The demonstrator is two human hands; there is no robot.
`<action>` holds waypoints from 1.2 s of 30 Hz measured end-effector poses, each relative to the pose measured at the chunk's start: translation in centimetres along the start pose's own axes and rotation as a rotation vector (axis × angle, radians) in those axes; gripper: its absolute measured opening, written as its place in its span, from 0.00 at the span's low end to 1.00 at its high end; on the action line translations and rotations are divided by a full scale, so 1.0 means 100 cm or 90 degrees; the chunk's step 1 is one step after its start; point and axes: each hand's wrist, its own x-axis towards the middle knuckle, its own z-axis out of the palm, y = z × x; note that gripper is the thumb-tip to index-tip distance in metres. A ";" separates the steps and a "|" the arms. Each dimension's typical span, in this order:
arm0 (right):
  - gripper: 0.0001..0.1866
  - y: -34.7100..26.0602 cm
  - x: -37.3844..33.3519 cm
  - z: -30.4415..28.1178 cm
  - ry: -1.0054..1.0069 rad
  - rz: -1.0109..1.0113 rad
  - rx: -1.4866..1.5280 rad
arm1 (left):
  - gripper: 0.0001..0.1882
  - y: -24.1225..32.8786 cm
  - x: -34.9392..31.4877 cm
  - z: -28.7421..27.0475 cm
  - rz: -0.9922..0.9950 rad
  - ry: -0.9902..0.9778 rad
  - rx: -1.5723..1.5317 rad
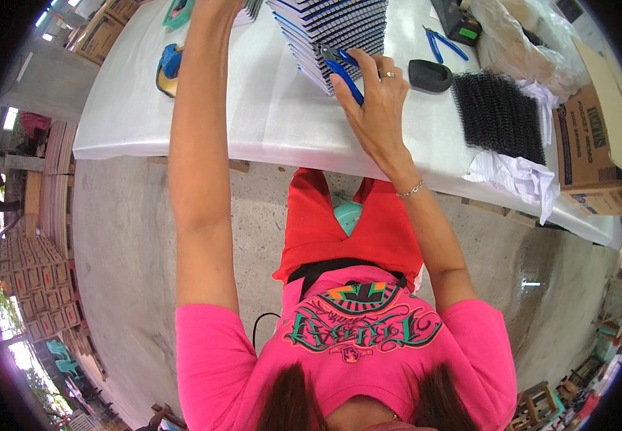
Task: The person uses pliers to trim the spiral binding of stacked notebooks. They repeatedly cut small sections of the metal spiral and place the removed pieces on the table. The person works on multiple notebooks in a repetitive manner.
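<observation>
My right hand [381, 90] is closed around blue-handled cutting pliers [347, 80], their jaws pointing up and left. The pliers are over the near part of a tall stack of spiral-bound notebooks [340, 29], whose dark bindings show in rows. My left arm reaches far forward, and only the back part of my left hand [216, 7] shows at the top edge. Its fingers are out of the picture, so what it holds is hidden. Close to it lie more bound notebooks [251, 11], partly cut off.
On the white-covered table [268, 129] are a blue tape dispenser [169, 70], second blue pliers [445, 44], a black dish [429, 76] and a bundle of black plastic coils [498, 115]. Crumpled paper [516, 176], a plastic bag [530, 43] and a cardboard box [591, 144] sit right.
</observation>
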 end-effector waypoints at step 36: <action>0.25 0.007 -0.014 -0.006 0.024 -0.038 -0.081 | 0.20 -0.003 0.001 -0.003 0.001 0.005 -0.031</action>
